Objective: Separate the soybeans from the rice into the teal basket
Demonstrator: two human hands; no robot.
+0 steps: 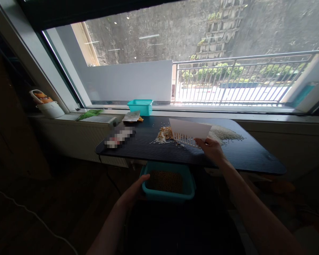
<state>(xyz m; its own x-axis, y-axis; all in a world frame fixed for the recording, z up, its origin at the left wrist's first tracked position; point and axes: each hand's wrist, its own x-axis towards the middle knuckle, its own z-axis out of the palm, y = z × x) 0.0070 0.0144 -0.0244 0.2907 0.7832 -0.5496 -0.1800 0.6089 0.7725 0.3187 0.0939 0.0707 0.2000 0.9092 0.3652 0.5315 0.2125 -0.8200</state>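
My right hand (pixel 210 148) is closed on the lower right corner of a white slotted scraper (pixel 190 130), a flat sheet with a row of slots along its lower edge. It is held tilted over the dark table. Beside its left end lies a heap of yellow kernels mixed with white grains (pixel 164 134). A spread of white grains (pixel 224 133) lies behind and to the right of it. Below the table's front edge, my left hand (pixel 135 187) grips the left rim of a turquoise bin (pixel 168 197), thumb over the rim. Brownish-yellow kernels (pixel 166 181) cover the bin's bottom.
At the table's back stands a second turquoise bin (pixel 140 107), with a paper packet (pixel 131 116) before it. A blurred-out object (pixel 119 137) lies on the table's left. Left of the table is a radiator (pixel 95 141) with a green cloth (pixel 90 113) on top. A cable (pixel 32 212) crosses the floor.
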